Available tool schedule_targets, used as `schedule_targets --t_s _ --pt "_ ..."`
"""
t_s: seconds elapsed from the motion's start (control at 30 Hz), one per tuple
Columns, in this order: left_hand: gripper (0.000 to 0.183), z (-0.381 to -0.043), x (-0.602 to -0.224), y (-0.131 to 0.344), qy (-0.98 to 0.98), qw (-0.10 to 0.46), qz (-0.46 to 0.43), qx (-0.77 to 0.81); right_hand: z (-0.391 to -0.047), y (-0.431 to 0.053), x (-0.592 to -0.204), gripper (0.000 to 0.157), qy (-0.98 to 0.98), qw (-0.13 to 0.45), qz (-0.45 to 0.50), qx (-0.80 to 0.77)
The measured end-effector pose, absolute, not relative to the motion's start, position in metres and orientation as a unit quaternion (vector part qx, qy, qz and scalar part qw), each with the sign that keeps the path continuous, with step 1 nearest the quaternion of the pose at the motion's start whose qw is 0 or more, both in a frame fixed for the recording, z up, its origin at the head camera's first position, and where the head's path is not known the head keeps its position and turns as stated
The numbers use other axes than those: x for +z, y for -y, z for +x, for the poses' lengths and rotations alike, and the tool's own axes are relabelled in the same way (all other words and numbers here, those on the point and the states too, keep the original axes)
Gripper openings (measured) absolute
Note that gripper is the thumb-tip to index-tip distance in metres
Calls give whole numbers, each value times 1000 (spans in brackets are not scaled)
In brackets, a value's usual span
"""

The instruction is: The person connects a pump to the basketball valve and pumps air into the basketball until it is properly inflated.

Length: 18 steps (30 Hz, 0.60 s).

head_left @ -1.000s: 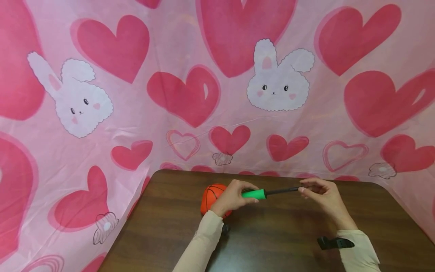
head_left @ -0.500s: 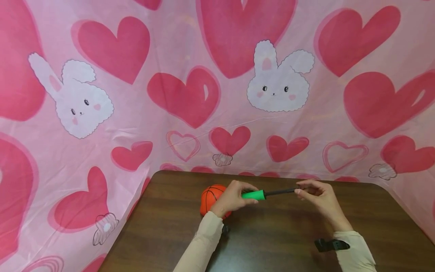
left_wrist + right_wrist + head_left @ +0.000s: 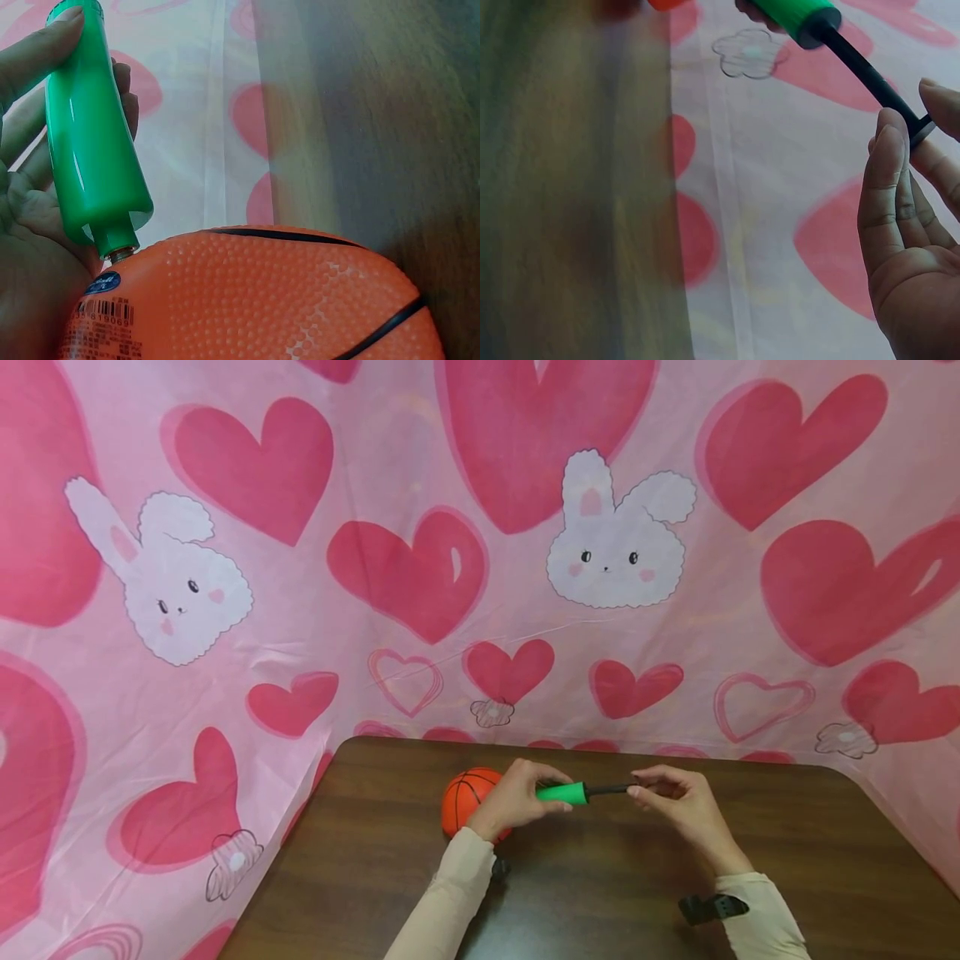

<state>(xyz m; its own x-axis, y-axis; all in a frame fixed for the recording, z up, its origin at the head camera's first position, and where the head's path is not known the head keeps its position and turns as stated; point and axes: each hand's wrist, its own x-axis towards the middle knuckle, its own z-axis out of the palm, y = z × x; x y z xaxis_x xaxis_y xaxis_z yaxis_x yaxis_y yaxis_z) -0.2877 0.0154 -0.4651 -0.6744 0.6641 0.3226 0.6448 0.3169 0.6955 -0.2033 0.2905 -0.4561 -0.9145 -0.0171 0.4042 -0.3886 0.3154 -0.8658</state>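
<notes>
Head view: dark brown wood-grain table (image 3: 585,893), orange pebbled basketball with black lines (image 3: 461,800) on it, toward the far-left corner, near the far edge. Left hand (image 3: 519,795) in front of ball, fingers and thumb wrapped round the bright green plastic tube-shaped pump (image 3: 562,793). Slim black pump rod (image 3: 609,790) sticks out the pump's right end, roughly along the far edge; right hand (image 3: 675,795) pinches its outer end. Cream sleeves (image 3: 448,889) on both arms, black wrist device (image 3: 716,908) at right cuff. Pink cloth backdrop with red hearts and white rabbits (image 3: 375,443) behind the far edge. Left wrist view: thumb on pump's upper end, fingers round its back; pump tilted, narrow neck down at ball, small metal fitting (image 3: 121,254) between them. Ball carries blue oval label (image 3: 102,283), barcode print (image 3: 105,311). Right wrist view: thumb and fingers clamped about the rod's short black crossbar (image 3: 924,127), green pump beyond, upper edge.
</notes>
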Motion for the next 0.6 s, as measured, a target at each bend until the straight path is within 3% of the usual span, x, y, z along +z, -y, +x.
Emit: schedule_targets --t_s 0.6 --pt "28 -284 -465 -19 -815 21 404 415 -208 -258 -476 29 793 118 118 587"
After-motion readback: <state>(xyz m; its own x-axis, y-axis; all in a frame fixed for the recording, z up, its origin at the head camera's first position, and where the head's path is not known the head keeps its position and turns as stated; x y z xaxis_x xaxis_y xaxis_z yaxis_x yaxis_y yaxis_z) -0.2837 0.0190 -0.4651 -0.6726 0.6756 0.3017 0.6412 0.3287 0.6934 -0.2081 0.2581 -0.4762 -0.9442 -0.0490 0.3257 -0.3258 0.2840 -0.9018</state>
